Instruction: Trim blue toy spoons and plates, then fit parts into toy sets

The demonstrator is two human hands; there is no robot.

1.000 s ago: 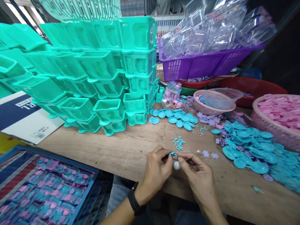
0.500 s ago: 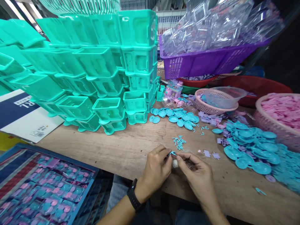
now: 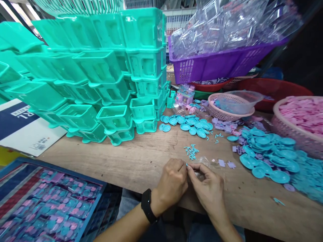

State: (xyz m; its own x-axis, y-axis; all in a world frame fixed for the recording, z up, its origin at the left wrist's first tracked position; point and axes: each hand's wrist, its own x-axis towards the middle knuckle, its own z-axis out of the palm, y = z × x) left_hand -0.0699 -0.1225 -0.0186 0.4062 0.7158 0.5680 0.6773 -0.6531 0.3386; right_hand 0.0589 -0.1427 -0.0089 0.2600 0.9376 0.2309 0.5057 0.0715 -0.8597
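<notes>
**Both hands pinched on one tiny blue piece at the table's near edge**

Your fingertips meet on a small blue piece, low in the frame just right of centre, above the near edge of the wooden table. Your left hand is curled into a loose fist with thumb and forefinger nipped narrowly on the piece; a black watch sits on that wrist. Your right hand closes on the same piece from the other side, fingers bent in tight — a bit of clear plastic shows just above its knuckles, though whether you grip it cannot be told.

Just beyond your hands lies a little cluster of blue bits, and to its right a few small purple tabs. Farther up, at mid-frame, a patch of blue round dishes is spread out; a larger heap of blue dishes fills the right side.

At the lower left is a blue tray of packed pink and blue sets. The upper left holds stacked green tubs. At the upper right, a purple basket is full of clear shells, with a pink basket below it — and another basket of pink pieces at the right edge.
</notes>
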